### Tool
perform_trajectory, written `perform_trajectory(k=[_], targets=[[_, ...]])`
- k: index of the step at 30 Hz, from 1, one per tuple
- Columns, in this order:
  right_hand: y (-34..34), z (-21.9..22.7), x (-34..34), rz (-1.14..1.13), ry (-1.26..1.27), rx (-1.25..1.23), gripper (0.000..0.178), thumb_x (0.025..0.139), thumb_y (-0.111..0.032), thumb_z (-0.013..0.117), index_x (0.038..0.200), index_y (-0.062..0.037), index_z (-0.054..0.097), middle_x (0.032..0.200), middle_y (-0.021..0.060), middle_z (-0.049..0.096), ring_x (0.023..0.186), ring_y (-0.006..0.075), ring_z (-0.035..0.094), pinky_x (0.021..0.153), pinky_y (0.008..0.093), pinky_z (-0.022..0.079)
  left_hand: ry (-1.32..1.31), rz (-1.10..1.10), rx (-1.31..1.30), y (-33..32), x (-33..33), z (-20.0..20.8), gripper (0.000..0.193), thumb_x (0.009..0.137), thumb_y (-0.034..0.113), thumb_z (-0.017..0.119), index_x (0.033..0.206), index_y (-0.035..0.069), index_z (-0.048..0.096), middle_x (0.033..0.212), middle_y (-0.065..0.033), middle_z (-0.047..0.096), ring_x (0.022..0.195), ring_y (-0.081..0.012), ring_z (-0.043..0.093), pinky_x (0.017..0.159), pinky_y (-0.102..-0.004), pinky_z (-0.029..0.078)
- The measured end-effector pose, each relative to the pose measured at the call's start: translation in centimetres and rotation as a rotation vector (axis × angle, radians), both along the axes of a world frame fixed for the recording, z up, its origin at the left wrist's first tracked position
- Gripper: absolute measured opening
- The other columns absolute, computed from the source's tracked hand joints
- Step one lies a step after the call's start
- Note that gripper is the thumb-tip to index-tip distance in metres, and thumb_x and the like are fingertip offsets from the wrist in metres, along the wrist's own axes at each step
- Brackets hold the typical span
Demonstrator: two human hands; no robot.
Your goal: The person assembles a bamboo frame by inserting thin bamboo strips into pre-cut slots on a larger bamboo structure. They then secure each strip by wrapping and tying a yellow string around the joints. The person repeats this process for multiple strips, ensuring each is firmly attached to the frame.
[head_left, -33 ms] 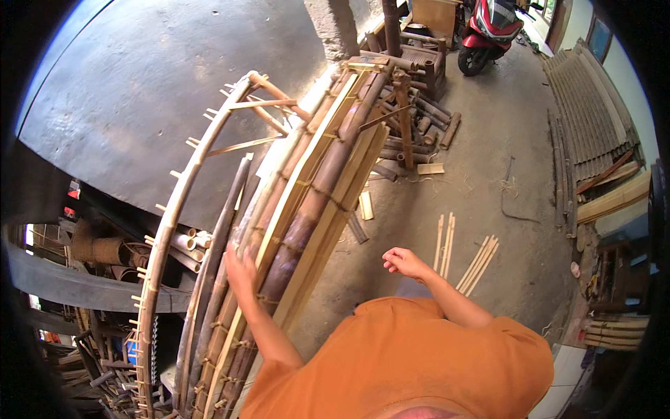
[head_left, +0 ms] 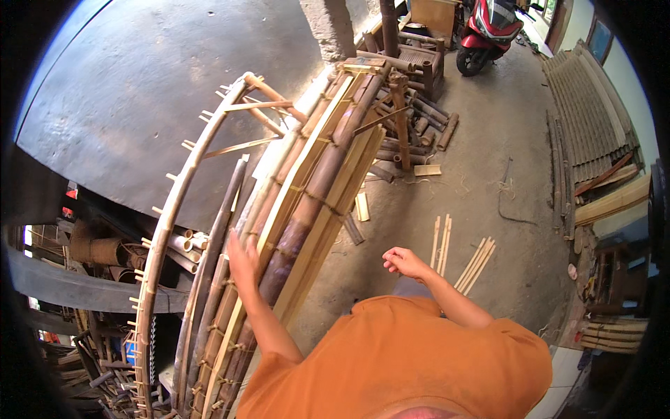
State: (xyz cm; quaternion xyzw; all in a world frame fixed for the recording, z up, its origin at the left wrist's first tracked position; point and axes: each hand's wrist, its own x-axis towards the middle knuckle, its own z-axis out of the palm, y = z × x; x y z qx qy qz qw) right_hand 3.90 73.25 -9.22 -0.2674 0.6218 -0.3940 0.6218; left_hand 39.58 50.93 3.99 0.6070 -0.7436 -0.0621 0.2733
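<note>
Touching long brown cord-tied bamboo poles [head_left: 296,230], slanting along the left side, with left hand [head_left: 243,264], fingers extended; curling right hand [head_left: 403,261] loosely, apart from them, impossible to tell whether empty.

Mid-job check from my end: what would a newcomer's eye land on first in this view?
Probably the long bamboo frame, tied with dark bindings and slanting from the lower left to the top centre, with the left hand over its poles. To its left, a curved bamboo rail set with short pegs bows outward. The orange shirt at bottom centre and the red scooter at upper right stand out by colour.
</note>
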Motion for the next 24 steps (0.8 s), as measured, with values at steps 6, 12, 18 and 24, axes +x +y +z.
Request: perform_trajectory(k=[6,12,18,24], targets=[[-5.1,-1.0,-13.8,-0.022,0.044,-0.107,0.026,0.099,-0.026,0.055,0.108,-0.0022,0.061,0.090,0.0054,0.067,0.075,0.0100,0.059,0.069,0.0254,0.049,0.240,-0.325,0.130,-10.8,-23.9,3.2,0.049,0.095,0.023,0.057,0.134,-0.005,0.049,0.128,-0.0288,0.055,0.117,-0.0417,0.055,0.101,-0.0423,0.043],[-15.2,1.3,-21.9,-0.062,0.097,-0.164,0.024,0.102,-0.022,0.049,0.111,-0.0015,0.059,0.094,0.0061,0.066,0.079,0.0110,0.060,0.074,0.0264,0.050,0.078,-0.369,0.061,-24.4,-33.5,-3.5,0.034,0.092,0.018,0.058,0.116,-0.004,0.063,0.120,-0.0276,0.061,0.113,-0.0395,0.059,0.099,-0.0421,0.046],[-22.8,1.2,-26.0,-0.052,0.040,-0.068,0.025,0.100,-0.025,0.052,0.109,-0.0024,0.061,0.092,0.0068,0.067,0.078,0.0113,0.060,0.072,0.0268,0.050,0.042,-0.297,0.170,-31.2,-37.6,-8.2,0.022,0.083,0.026,0.071,0.090,0.005,0.070,0.082,-0.0214,0.068,0.081,-0.0395,0.067,0.070,-0.0462,0.051],[-31.4,0.5,-28.8,0.157,0.067,-0.126,0.024,0.100,-0.022,0.052,0.110,-0.0017,0.060,0.094,0.0055,0.067,0.080,0.0106,0.060,0.075,0.0263,0.050,0.075,-0.347,0.172,-30.4,-42.3,-5.0,0.014,0.083,0.014,0.067,0.085,0.001,0.070,0.079,-0.0234,0.066,0.077,-0.0419,0.065,0.070,-0.0473,0.050]])
